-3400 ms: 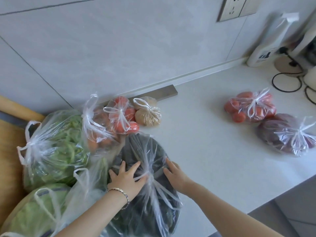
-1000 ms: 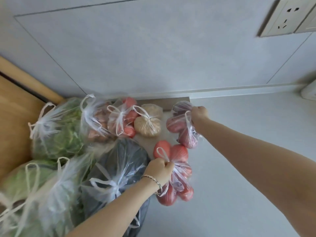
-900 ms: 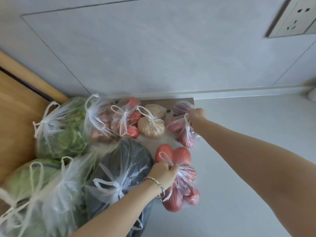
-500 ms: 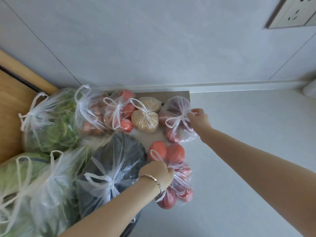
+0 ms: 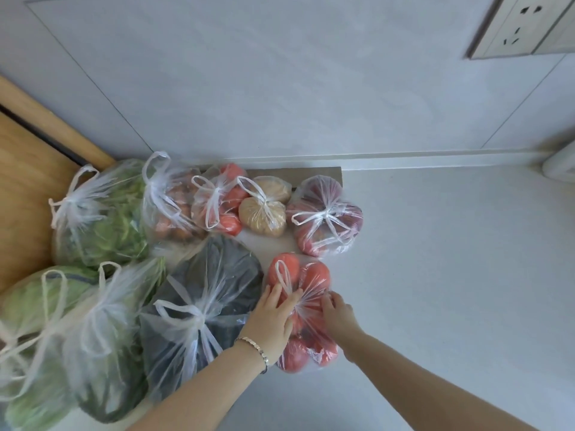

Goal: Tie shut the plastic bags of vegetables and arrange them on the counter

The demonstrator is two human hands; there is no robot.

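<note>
A tied clear bag of red tomatoes (image 5: pixel 311 275) lies on the white counter (image 5: pixel 451 290). My left hand (image 5: pixel 273 321) rests flat on its left side, fingers spread. My right hand (image 5: pixel 337 312) presses its right side, fingers apart. Neither hand grips the knot. Behind it sits a tied bag of purple-red onions (image 5: pixel 326 219) on its own. Further left are a bag of potatoes (image 5: pixel 264 213), a smaller tomato bag (image 5: pixel 224 203), a bag of brownish vegetables (image 5: pixel 174 209), a bag of leafy greens (image 5: pixel 99 219), a dark vegetable bag (image 5: pixel 205 306) and a cabbage bag (image 5: pixel 40 321).
A grey tiled wall (image 5: pixel 280 73) rises behind the counter, with a socket plate (image 5: pixel 522 23) at the upper right. A wooden surface (image 5: pixel 28 175) borders the left. A white object (image 5: pixel 560 164) shows at the right edge. A metal strip (image 5: pixel 314 172) lies against the wall.
My right hand let go of the onion bag by the wall and came back to the tomato bag. My left hand released the tomato bag's knot and now lies flat on it.
</note>
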